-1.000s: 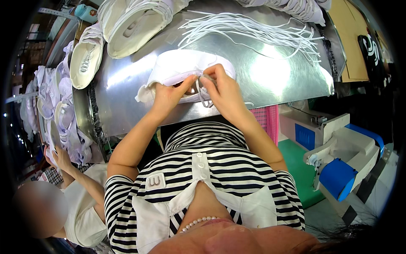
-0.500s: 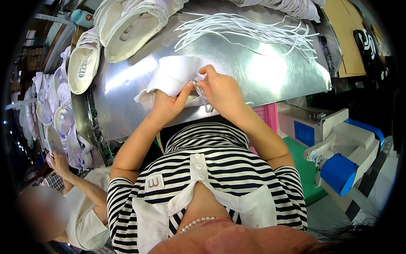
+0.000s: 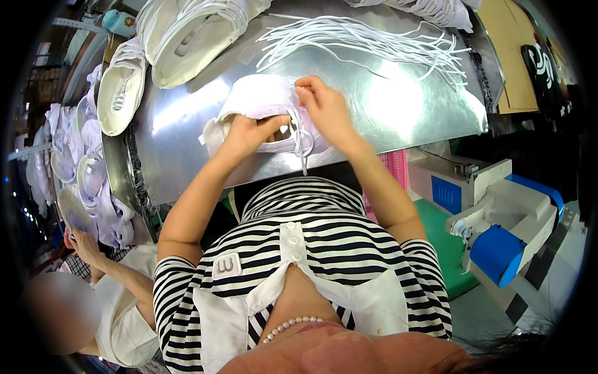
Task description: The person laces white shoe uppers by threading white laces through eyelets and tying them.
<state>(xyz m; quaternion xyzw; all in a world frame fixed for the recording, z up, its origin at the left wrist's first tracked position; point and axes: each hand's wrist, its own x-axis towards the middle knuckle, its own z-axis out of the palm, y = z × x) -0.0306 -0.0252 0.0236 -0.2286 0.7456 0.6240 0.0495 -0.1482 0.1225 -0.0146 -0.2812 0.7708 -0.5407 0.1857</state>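
Observation:
A white shoe upper (image 3: 258, 93) lies on the metal tabletop in front of me, its opening turned toward me. My left hand (image 3: 248, 134) reaches into that opening, the fingers partly hidden inside and the thumb along the edge, gripping the upper. A white shoelace (image 3: 303, 140) hangs in loose loops from the upper's right part, its end dangling at the table's near edge. My right hand (image 3: 324, 109) is closed at the upper's far right edge, thumb and forefinger pinched together. What lies between those fingertips is too small to make out.
A bundle of white laces (image 3: 361, 40) lies at the back of the metal table (image 3: 180, 156). Stacked white shoe uppers (image 3: 199, 43) stand back left; more uppers (image 3: 93, 181) hang at left beside a co-worker's hand (image 3: 87, 246). A grey-blue machine (image 3: 498, 224) and pink basket (image 3: 393, 168) are at right.
My right hand has moved up from the near edge of the shoe upper to its far right edge. The upper has tipped, showing more of its opening, and the lace loops now hang free.

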